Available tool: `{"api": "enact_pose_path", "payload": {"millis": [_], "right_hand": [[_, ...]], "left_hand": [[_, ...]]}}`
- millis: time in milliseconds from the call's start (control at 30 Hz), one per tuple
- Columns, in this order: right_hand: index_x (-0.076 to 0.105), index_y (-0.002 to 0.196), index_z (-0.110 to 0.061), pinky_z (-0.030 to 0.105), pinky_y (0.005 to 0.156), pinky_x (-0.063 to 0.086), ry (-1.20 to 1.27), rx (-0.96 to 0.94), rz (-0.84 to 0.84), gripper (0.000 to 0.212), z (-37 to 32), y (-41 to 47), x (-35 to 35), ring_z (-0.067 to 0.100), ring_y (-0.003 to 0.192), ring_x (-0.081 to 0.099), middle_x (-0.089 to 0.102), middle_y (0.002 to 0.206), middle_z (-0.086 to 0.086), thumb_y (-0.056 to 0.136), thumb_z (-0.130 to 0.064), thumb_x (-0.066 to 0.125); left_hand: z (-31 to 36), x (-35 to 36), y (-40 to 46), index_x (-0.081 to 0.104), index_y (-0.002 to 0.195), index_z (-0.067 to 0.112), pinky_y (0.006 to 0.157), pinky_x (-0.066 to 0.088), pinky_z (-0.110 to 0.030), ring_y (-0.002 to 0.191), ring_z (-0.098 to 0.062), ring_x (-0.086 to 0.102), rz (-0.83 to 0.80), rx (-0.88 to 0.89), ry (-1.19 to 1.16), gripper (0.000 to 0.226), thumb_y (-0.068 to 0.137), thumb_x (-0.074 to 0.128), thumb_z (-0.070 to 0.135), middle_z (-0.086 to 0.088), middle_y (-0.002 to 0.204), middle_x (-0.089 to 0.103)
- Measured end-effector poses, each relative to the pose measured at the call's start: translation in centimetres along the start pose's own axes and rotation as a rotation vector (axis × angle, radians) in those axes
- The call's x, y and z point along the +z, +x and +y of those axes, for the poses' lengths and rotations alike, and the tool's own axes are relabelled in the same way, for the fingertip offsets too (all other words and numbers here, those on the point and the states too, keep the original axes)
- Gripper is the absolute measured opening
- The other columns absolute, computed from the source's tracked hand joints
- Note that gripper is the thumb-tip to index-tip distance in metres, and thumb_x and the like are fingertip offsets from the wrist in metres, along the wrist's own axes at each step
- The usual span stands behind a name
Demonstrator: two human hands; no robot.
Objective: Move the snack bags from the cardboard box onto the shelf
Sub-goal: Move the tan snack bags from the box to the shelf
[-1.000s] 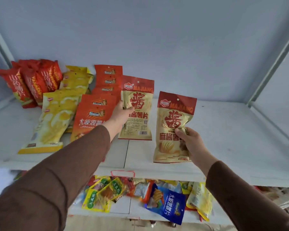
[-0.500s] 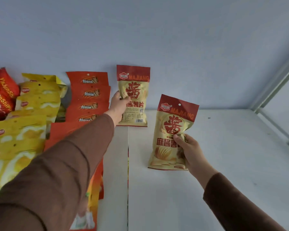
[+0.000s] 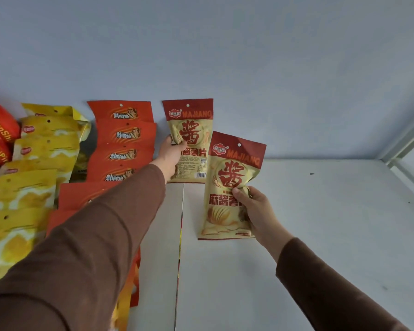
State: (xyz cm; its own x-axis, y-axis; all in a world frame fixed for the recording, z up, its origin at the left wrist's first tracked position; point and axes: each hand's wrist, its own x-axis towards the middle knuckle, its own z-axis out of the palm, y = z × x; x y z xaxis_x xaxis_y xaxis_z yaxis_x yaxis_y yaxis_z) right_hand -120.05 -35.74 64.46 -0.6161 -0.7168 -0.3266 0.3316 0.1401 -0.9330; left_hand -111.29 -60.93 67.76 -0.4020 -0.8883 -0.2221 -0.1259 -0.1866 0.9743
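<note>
Two Majiang snack bags are in hand over the white shelf: the left hand is closed on the far bag, which stands upright against the back wall just right of the row of orange bags, and the right hand pinches the near bag at its middle, its bottom edge at or just above the shelf. Both are cream pouches with a red header band, a hang hole and a large red character; the film crumples where the fingers bite, so they look light, puffy and slippery. If the left hand lets go, I judge the far bag could slump forward, since only the wall props it. The near bag, set too close, might knock it down or overlap it. No cardboard box is in view
</note>
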Motion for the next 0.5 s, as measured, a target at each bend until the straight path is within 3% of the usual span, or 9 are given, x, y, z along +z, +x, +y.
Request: {"api": "enact_pose_path", "payload": {"millis": [133,233,367,500], "right_hand": [[0.064,0.114,-0.006,0.058,0.086,0.06,-0.017,-0.013,-0.039,0.029,-0.4,1.2,1.6,0.036,0.093,0.077,0.079,0.103,0.013,0.095,-0.026,0.071],[0.064,0.112,-0.006,0.054,0.084,0.062,-0.045,-0.032,-0.065,0.029,-0.9,2.5,3.4,0.034,0.092,0.077,0.079,0.103,0.013,0.094,-0.028,0.072],[0.067,0.107,-0.009,0.049,0.081,0.063,-0.062,-0.04,-0.092,0.023,-1.5,4.6,6.4,0.032,0.089,0.077,0.079,0.099,0.01,0.093,-0.026,0.073],[0.068,0.106,-0.012,0.049,0.081,0.064,-0.088,-0.024,-0.108,0.02,-1.4,6.4,9.0,0.029,0.089,0.078,0.079,0.1,0.009,0.093,-0.027,0.073]], "left_hand": [[0.8,-0.5,-1.2,0.056,0.123,0.013,0.1,0.048,-0.044,0.111,-0.025,0.064,0.037,-0.054,0.013,0.04,0.088,0.073,0.007,-0.003,0.115,0.068],[1.9,-1.3,-2.8,0.047,0.14,0.01,0.091,0.041,-0.033,0.115,-0.021,0.055,0.056,-0.025,0.114,0.05,0.094,0.064,0.002,-0.005,0.127,0.059],[3.2,-3.7,-5.1,0.034,0.153,0.01,0.112,0.035,-0.038,0.14,-0.026,0.041,0.058,0.129,0.426,0.058,0.099,0.055,0.005,-0.01,0.155,0.041],[3.3,-6.0,-6.6,0.037,0.15,0.01,0.117,0.032,-0.038,0.142,-0.024,0.041,-0.001,0.286,0.721,0.053,0.099,0.052,0.005,-0.009,0.155,0.043]]}}
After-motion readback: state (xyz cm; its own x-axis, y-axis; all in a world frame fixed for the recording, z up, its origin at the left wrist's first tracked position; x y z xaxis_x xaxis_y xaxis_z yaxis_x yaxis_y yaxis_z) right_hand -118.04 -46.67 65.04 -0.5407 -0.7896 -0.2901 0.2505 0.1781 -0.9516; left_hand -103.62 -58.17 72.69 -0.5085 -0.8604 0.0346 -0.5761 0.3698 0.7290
